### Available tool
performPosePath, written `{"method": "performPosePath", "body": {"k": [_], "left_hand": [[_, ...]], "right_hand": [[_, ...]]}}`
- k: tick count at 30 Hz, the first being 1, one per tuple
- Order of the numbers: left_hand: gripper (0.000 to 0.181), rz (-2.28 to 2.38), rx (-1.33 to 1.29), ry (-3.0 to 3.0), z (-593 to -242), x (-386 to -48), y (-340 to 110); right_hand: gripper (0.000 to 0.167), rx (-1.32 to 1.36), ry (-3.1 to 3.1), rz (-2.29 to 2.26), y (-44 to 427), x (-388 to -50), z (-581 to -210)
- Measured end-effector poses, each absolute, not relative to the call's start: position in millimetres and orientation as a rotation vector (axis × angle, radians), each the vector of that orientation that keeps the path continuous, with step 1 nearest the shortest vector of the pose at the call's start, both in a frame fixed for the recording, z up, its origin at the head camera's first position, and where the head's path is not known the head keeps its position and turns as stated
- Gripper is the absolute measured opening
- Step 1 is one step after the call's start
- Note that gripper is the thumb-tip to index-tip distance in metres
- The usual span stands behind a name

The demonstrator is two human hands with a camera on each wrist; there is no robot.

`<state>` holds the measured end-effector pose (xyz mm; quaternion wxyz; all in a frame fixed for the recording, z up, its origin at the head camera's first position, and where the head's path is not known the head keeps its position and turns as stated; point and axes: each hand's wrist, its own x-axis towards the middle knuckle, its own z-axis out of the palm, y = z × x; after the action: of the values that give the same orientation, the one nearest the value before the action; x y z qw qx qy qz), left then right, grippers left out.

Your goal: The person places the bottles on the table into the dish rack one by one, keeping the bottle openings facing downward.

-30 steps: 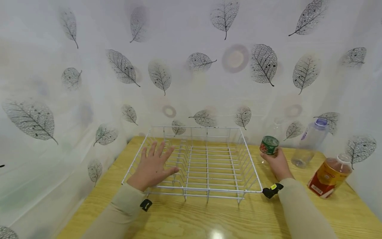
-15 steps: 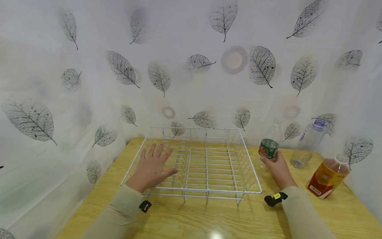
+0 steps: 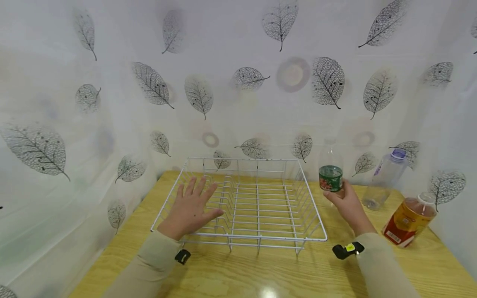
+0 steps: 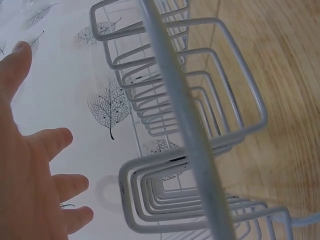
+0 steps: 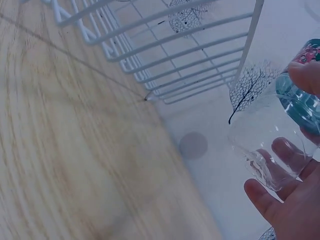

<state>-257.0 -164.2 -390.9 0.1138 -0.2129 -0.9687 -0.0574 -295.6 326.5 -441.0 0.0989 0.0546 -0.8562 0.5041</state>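
My right hand (image 3: 349, 207) holds a clear plastic bottle (image 3: 330, 178) with a green label, just past the right side of a white wire rack (image 3: 257, 237). In the right wrist view the fingers wrap round the lower part of the bottle (image 5: 272, 135), which is off the table and appears to hold nothing. Over the rack's front left corner, my left hand (image 3: 188, 211) is spread with straight fingers. The left wrist view has this hand (image 4: 30, 165) apart from the wire bars (image 4: 185, 110), with nothing in its grasp.
To the right, a clear bottle with a purple neck (image 3: 387, 178) stands at the back. An orange and red labelled bottle (image 3: 410, 219) is nearer. A leaf-patterned curtain (image 3: 223, 107) hangs behind the wooden table (image 3: 238, 273).
My right hand has shifted the green-labelled bottle slightly left and up, towards the rack's right side. The left hand and the rack have stayed put.
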Motion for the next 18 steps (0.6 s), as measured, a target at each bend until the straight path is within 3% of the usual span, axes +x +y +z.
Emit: {"method": "performPosePath", "body": {"k": [18], "left_hand": [[0.087, -0.187, -0.673, -2.768, -383, -256, -158]], "right_hand": [[0.085, 0.321, -2.589, 1.409, 306, -273, -403]]}}
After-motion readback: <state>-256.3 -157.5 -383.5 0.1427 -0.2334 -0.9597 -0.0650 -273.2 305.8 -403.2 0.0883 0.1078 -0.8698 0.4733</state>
